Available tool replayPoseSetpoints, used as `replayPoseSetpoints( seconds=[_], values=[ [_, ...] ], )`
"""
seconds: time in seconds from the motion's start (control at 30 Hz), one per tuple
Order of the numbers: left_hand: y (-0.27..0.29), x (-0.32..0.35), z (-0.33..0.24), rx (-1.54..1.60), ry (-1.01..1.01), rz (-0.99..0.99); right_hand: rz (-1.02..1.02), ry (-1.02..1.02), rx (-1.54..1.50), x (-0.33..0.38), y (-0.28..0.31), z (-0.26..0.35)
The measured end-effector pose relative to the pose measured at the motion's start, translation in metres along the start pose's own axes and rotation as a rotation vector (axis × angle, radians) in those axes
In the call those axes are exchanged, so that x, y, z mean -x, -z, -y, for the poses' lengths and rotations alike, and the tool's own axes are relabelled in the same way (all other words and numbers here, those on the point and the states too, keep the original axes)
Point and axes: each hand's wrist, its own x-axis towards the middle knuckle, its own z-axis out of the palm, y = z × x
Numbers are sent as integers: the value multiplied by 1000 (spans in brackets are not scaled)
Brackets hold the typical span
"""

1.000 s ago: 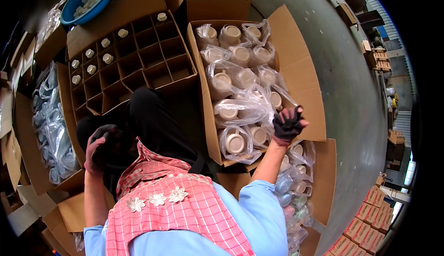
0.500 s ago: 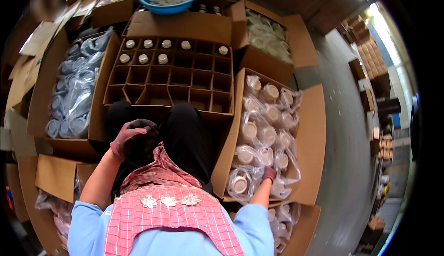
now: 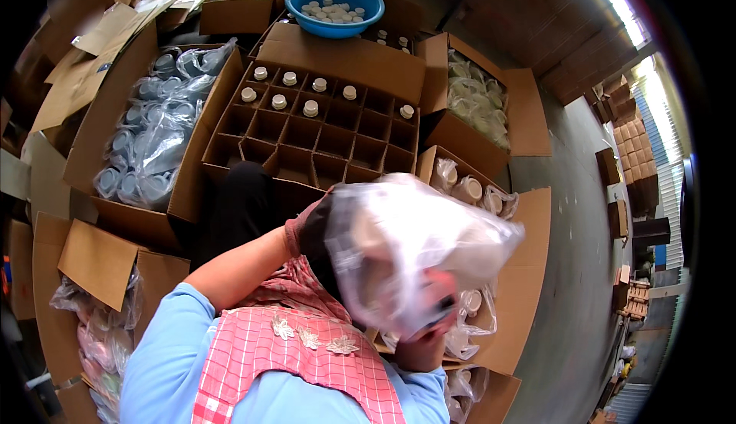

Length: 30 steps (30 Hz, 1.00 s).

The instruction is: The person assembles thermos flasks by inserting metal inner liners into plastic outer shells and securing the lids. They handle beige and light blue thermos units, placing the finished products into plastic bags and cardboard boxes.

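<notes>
Both gloved hands, left hand (image 3: 310, 228) and right hand (image 3: 437, 305), gripped a clear bag (image 3: 410, 251) held up near the chest, while the divided carton (image 3: 322, 129) beyond had about nine capped jars (image 3: 310, 107) in its far cells, most cells unfilled.

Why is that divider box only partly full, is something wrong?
Nothing looks broken or spilled. The divider box has capped jars only in its far cells; the near cells are empty. Both gloved hands, left hand and right hand, hold a clear bag up close.
</notes>
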Motion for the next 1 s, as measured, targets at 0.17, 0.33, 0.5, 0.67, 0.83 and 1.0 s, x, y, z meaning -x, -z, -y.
replayPoseSetpoints(
  seconds=[0.17, 0.33, 0.5, 0.67, 0.83, 1.0],
  values=[
    [-5, 25, -23, -134, -230, -81, 736, -613, 31, -94, -76, -22],
    [-25, 75, -52, -307, -414, -218, -572, 66, 518, -68, -50, -5],
    [-32, 81, -70, -379, -479, -251, -437, 56, 839, -123, -11, -45],
    [-5, 106, -97, -170, -483, -138, -588, -308, 445, -150, 17, -28],
    [-41, 115, -71, -577, -585, -430, -975, 191, 1078, -69, 170, 91],
    [-19, 109, -40, -891, -651, -746, -1354, -469, 1834, 5, 214, 48]
  ],
)
